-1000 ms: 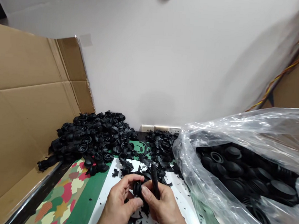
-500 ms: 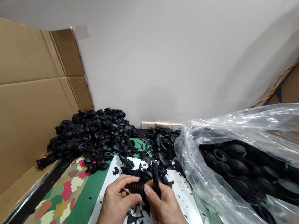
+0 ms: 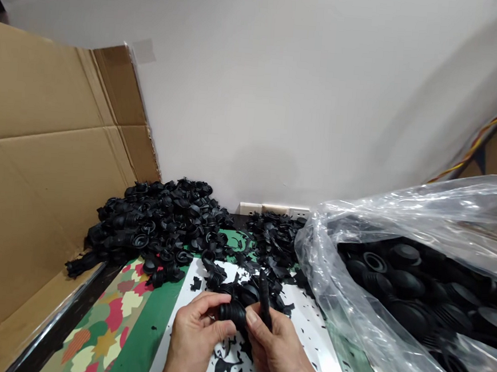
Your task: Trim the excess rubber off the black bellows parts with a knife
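Observation:
My left hand (image 3: pixel 196 334) is closed on a black ribbed rubber part (image 3: pixel 232 312), pinching it between thumb and fingers low in the middle of the view. My right hand (image 3: pixel 276 348) is wrapped round a slim black tool (image 3: pixel 264 299) that sticks upward; its thumb presses on the same rubber part. Both hands hover over a white sheet (image 3: pixel 177 329) strewn with black rubber scraps (image 3: pixel 228 368).
A heap of black ribbed rubber parts (image 3: pixel 154 230) lies at the back left, a smaller pile of trimmings (image 3: pixel 276 240) by the wall. A clear plastic bag (image 3: pixel 400 221) full of black parts fills the right. Cardboard (image 3: pixel 40 152) walls the left. A camouflage mat (image 3: pixel 103 329) covers the table.
The rubber part has been turned in my fingers, from upright to lying sideways. Both hands stay together over the white sheet; the view has shifted slightly.

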Demonstrator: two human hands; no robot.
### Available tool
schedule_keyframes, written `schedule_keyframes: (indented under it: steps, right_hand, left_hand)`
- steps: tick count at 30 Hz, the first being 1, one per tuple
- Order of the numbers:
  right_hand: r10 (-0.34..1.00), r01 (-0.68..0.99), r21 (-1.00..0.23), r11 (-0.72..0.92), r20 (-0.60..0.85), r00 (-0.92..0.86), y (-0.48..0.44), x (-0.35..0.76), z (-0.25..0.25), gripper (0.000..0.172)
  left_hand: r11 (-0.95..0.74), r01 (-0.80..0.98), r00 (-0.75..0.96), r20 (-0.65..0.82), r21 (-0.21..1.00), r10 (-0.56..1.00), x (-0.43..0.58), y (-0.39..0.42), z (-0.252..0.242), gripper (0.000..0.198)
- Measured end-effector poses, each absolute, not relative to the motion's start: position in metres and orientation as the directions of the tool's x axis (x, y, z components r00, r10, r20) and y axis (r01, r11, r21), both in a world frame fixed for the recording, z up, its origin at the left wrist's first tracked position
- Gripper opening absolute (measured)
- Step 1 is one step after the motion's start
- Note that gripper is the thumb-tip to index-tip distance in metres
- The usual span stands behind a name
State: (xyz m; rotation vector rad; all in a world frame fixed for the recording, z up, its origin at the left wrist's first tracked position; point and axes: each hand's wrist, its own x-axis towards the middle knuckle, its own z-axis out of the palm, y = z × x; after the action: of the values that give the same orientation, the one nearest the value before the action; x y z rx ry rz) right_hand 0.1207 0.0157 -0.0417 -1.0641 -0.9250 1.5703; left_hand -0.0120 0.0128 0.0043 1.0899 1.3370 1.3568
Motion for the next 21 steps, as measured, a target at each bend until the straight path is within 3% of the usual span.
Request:
schedule_keyframes:
  steps: [8,21]
  right_hand:
    - [0.976,-0.313,-0.926,-0.210,-0.179,-0.125,0.0187,0.1182,-0.0456,0.051]
    - [0.973,-0.349,-0.911,-0.221,-0.181,-0.146,0.0156,0.1208,-0.0380,0.049]
  left_hand:
    - [-0.011,-0.021,-0.179,0.007,1.000,0.984,-0.0129,0.0125,0.0043,0.027]
    - [-0.158,0.095,-0.136,0.170,0.983,0.976,-0.0172,0.0104,-0.0005,0.026]
